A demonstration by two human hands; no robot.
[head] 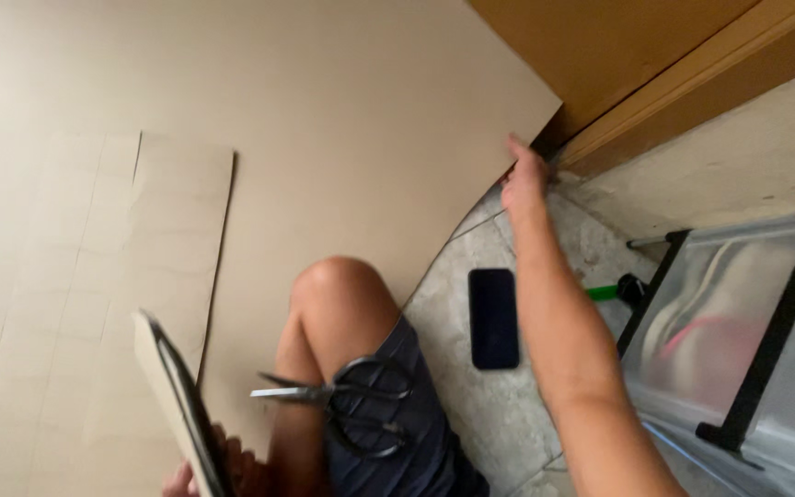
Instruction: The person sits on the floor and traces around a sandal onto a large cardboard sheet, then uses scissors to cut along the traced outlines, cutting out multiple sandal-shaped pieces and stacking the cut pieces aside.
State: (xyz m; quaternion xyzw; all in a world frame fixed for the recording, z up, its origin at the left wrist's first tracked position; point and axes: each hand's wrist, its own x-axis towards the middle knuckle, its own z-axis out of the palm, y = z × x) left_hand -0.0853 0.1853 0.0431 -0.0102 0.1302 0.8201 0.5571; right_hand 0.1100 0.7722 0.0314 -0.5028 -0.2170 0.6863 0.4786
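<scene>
right hand [524,178]: pinching the big cardboard sheet [342,110]'s corner, upper right of the frame
left hand [218,469]: gripping a flat board [177,400], bottom left
risk: scissors [342,405] resting loose on the thigh, could be sliding off if the leg shifts

dim warm indoor light, soft motion blur; scissors [342,405] smeared, cardboard sheet [324,120] left of them washed pale.

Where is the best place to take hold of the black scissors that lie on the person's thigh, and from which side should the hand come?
Probably by the looped handles. The scissors rest across the thigh, with the closed blades pointing left into open air and the two large loops lying on the shorts. A hand coming from above, on the right, could hook its fingers through the loops and stay clear of the points.
</scene>
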